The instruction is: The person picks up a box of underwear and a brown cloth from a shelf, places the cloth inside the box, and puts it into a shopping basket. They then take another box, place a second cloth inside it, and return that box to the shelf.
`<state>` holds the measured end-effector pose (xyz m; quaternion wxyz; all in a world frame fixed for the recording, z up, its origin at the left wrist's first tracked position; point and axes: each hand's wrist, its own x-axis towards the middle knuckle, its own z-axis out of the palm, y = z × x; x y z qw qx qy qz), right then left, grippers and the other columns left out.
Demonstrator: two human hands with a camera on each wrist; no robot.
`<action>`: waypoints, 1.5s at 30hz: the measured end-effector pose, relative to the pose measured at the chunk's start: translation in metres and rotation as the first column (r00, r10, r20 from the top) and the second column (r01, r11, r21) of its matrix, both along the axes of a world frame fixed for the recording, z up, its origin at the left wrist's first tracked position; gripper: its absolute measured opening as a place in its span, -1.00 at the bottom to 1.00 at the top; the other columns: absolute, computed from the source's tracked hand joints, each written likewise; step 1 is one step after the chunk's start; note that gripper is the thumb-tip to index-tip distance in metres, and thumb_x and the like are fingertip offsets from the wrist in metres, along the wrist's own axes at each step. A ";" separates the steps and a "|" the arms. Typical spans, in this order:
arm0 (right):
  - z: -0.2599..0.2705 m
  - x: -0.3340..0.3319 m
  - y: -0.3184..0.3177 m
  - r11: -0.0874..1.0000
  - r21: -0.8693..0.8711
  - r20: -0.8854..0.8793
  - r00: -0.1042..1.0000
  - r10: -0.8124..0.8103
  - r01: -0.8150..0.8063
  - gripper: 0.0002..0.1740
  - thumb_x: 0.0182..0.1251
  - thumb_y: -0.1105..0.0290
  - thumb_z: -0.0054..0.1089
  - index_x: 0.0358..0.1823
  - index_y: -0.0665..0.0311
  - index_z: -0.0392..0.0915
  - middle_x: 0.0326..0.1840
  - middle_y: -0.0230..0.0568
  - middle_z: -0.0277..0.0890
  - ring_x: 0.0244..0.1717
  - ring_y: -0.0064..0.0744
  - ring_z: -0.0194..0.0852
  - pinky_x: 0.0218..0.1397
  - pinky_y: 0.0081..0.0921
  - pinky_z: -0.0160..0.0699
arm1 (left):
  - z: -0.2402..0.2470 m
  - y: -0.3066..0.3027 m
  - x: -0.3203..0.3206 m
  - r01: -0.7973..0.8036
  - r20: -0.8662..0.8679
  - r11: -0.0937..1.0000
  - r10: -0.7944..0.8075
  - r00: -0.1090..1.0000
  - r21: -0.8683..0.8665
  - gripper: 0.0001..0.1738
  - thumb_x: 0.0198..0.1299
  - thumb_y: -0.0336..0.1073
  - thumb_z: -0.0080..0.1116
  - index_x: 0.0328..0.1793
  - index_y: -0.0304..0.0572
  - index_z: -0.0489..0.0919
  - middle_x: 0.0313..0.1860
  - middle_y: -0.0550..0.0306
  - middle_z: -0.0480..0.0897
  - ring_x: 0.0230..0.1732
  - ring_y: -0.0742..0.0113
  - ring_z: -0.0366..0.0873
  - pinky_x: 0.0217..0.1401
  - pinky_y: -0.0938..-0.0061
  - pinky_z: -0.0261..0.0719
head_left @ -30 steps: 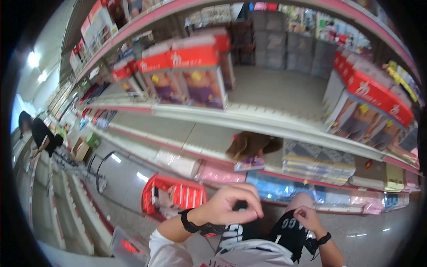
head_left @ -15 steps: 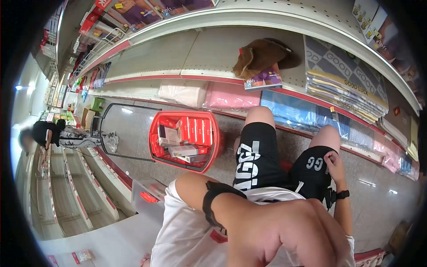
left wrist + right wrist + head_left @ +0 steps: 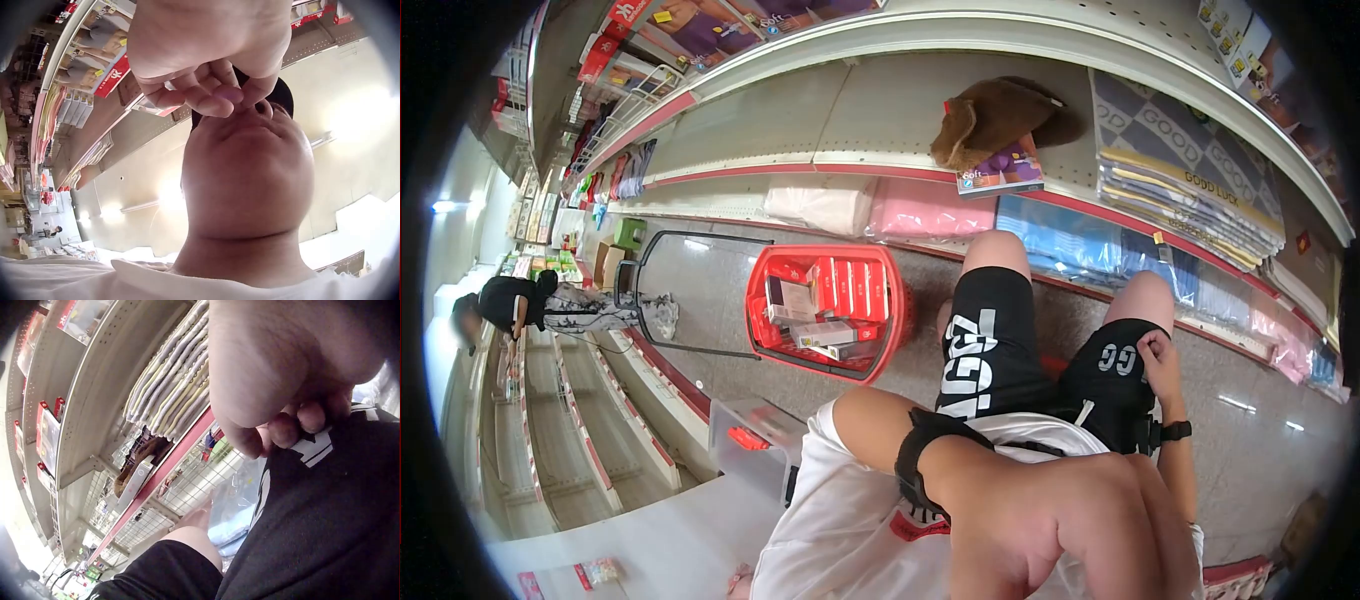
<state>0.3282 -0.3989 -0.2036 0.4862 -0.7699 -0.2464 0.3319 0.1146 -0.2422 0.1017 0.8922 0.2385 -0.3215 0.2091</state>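
Note:
My left hand (image 3: 1090, 530) is raised close under the head camera, its wrist wearing a black band. In the left wrist view, the loosely bent fingers (image 3: 199, 97) are right at the nose and hold no object. My right hand (image 3: 1162, 362) rests on the thigh of the black shorts (image 3: 1105, 375), below the knee end of the white lettering. Its fingers (image 3: 282, 430) are loosely curled against the cloth, with nothing in them. To the left on the floor stands a red shopping basket (image 3: 900, 310) with several boxes (image 3: 825, 333) in it.
Ahead, a shelf (image 3: 750, 135) carries a brown hat-like item (image 3: 1005, 125), a purple box (image 3: 1005, 168) and stacked towels (image 3: 1190, 205). Bagged pink (image 3: 930, 208) and blue textiles (image 3: 1060, 235) lie lower. A clear bin (image 3: 760, 430) is at left; another person (image 3: 505, 305) bends farther off.
The left hand has risen from in front of the lap to the face. The view has tilted downward. The right hand stays by the thigh; over the last half second little else differs.

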 end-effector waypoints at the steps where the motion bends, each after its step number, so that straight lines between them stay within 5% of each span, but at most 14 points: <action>1: 0.000 0.000 0.000 1.000 -0.008 0.014 1.000 -0.002 0.002 -0.93 0.26 0.52 0.05 -0.40 0.29 0.42 -0.63 -0.59 0.22 -0.62 -0.83 0.08 -0.57 -0.73 -0.01 | 0.000 -0.001 0.000 -0.003 -0.002 1.000 0.003 1.000 0.000 -0.48 0.09 0.10 0.04 -0.71 0.04 0.13 -0.76 0.28 0.17 -0.78 0.18 0.16 -0.69 0.30 -0.03; 5: 0.006 0.004 -0.001 0.992 -0.115 0.005 0.999 0.048 -0.047 -0.96 0.29 0.52 0.01 -0.34 0.28 0.39 -0.52 -0.55 0.31 -0.48 -0.80 0.24 -0.41 -0.77 0.18 | -0.002 -0.003 0.005 0.020 0.050 0.997 -0.017 0.999 -0.068 -0.47 0.08 0.08 0.06 -0.73 0.04 0.11 -0.79 0.28 0.15 -0.82 0.18 0.13 -0.72 0.29 -0.06; 10: -0.004 0.001 0.001 1.000 0.000 0.039 0.999 -0.005 0.005 -0.95 0.27 0.51 0.05 -0.38 0.29 0.42 -0.62 -0.58 0.26 -0.61 -0.82 0.14 -0.56 -0.73 0.03 | -0.002 -0.007 0.005 -0.011 0.064 0.998 0.016 0.998 -0.069 -0.44 0.10 0.15 0.03 -0.73 0.03 0.13 -0.79 0.30 0.20 -0.84 0.22 0.14 -0.75 0.31 -0.06; 12: -0.004 0.002 0.001 1.000 0.012 0.052 0.999 -0.013 0.012 -0.94 0.27 0.49 0.05 -0.37 0.28 0.42 -0.63 -0.57 0.27 -0.61 -0.81 0.15 -0.56 -0.72 0.04 | 0.008 -0.015 0.010 -0.032 0.118 0.956 0.069 0.991 -0.291 -0.90 0.01 -0.34 0.28 -0.43 -0.20 0.63 -0.54 0.24 0.55 -0.61 0.46 0.48 -0.65 0.65 0.35; 19: -0.005 0.007 -0.002 0.996 -0.091 0.085 0.996 0.005 0.003 -0.93 0.26 0.44 0.09 -0.37 0.24 0.42 -0.69 -0.57 0.24 -0.65 -0.81 0.09 -0.59 -0.69 0.01 | 0.002 -0.013 0.024 -0.115 0.142 0.960 0.155 0.978 -0.255 -0.86 0.02 -0.29 0.26 -0.42 -0.20 0.63 -0.56 0.27 0.55 -0.61 0.48 0.48 -0.66 0.65 0.32; 21: -0.001 0.005 0.000 0.993 -0.116 0.079 0.997 0.007 0.003 -0.93 0.27 0.45 0.09 -0.37 0.24 0.42 -0.68 -0.57 0.24 -0.65 -0.81 0.08 -0.59 -0.69 0.00 | -0.003 -0.012 0.039 -0.257 0.335 0.942 0.318 0.887 -0.214 -0.83 0.02 -0.24 0.26 -0.47 -0.17 0.62 -0.58 0.29 0.54 -0.63 0.50 0.47 -0.68 0.64 0.28; 33: -0.001 0.004 0.002 0.999 -0.020 -0.010 1.000 -0.030 0.030 -0.92 0.28 0.48 0.07 -0.38 0.30 0.41 -0.61 -0.57 0.28 -0.59 -0.83 0.12 -0.56 -0.74 0.04 | 0.007 -0.017 0.014 -0.123 0.020 0.955 0.133 0.991 -0.270 -0.81 0.01 -0.23 0.24 -0.56 -0.12 0.57 -0.63 0.31 0.50 -0.67 0.49 0.43 -0.72 0.62 0.24; 45: -0.001 0.005 0.002 0.998 -0.056 0.001 1.000 -0.021 0.021 -0.93 0.27 0.49 0.06 -0.37 0.32 0.41 -0.57 -0.55 0.30 -0.56 -0.81 0.19 -0.51 -0.74 0.11 | 0.007 -0.017 0.013 -0.116 0.033 0.957 0.129 0.991 -0.264 -0.81 0.00 -0.24 0.23 -0.58 -0.11 0.56 -0.63 0.31 0.49 -0.67 0.48 0.43 -0.72 0.61 0.24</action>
